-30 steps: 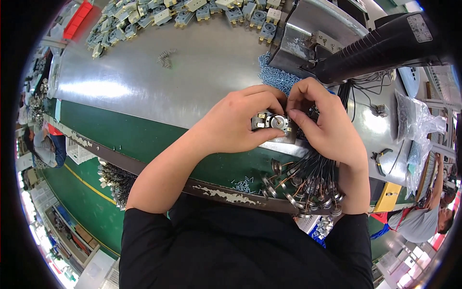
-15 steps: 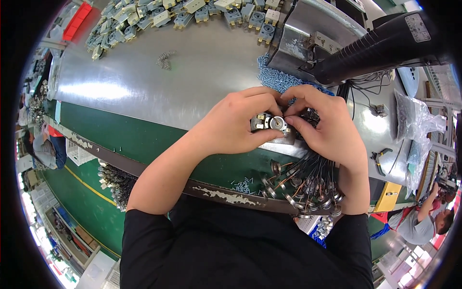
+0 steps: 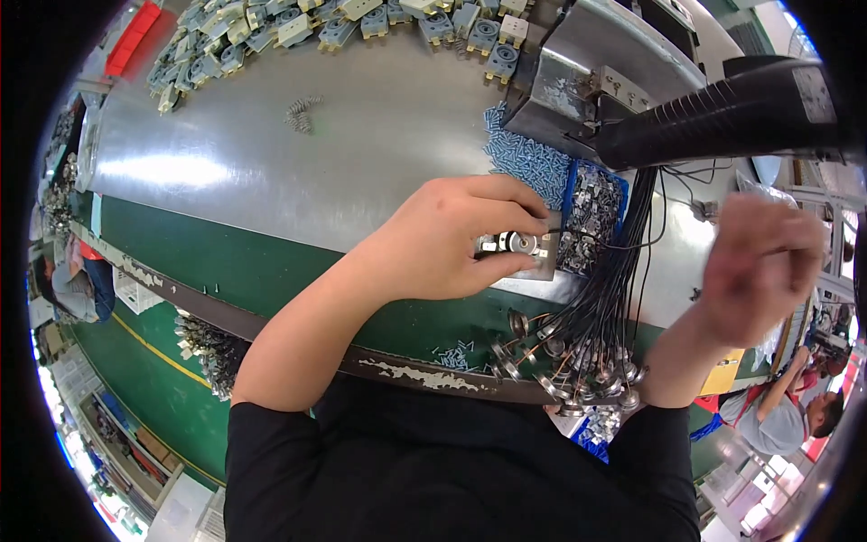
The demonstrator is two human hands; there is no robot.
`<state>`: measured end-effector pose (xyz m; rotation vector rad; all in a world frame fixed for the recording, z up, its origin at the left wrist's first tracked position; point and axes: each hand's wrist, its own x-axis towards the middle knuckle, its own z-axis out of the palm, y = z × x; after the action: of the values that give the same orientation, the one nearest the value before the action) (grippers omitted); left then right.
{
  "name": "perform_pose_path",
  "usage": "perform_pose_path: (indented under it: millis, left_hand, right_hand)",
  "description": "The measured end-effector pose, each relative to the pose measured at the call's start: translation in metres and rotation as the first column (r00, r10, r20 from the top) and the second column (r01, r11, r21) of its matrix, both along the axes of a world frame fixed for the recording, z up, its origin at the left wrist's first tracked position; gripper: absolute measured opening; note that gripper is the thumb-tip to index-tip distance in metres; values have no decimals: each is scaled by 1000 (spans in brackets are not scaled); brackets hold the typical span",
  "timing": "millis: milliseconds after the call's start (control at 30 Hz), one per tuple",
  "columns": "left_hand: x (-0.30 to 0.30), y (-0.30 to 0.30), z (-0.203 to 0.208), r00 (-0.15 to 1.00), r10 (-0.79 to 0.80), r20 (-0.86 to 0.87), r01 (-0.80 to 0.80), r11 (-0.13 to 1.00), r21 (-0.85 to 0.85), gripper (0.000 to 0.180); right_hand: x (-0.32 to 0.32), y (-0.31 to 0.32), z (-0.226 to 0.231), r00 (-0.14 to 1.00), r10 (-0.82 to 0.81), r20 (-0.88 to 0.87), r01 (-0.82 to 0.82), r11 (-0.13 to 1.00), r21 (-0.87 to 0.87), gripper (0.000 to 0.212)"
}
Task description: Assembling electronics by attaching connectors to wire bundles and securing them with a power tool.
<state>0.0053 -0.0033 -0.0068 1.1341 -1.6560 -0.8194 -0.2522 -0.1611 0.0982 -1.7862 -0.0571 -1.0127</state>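
My left hand point(image 3: 452, 237) pinches a small assembly with a round metal cap point(image 3: 517, 242) between thumb and fingers. It rests on a small metal plate point(image 3: 544, 266) at the bench edge. A black wire leads off from it to the right. Out to the right, my right hand point(image 3: 763, 266) is raised below a black ribbed tool handle point(image 3: 722, 119). Motion blur smears its fingers, so I can't make out whether anything is in them. Between the hands runs a bundle of black cables point(image 3: 625, 257), with round metal parts point(image 3: 578, 361) at the ends hanging over the edge.
A blue-rimmed tray point(image 3: 569, 194) of small metal clips sits right of the plate, with a heap of bluish screws point(image 3: 528, 158) behind it. Grey-and-white switch-like blocks point(image 3: 334, 34) line the far side. Loose springs point(image 3: 300, 114) lie mid-bench. A metal fixture point(image 3: 564, 86) stands far right.
My right hand has left the assembly and swung out to the right, uncovering the clip tray and cables. My left hand stays in place with its grip.
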Motion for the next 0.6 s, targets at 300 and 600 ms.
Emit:
perform_pose_path:
  millis: [300, 600]
  left_hand:
    - [0, -3, 4, 1000, 10, 24, -9, 999, -41, 33]
    - [-1, -1, 4, 1000, 7, 13, -7, 1000, -27, 34]
  right_hand:
    - [59, -51, -9, 966, 215, -145, -198, 972, 122, 122]
    - [84, -46, 15, 994, 38, 104, -75, 923, 378, 103]
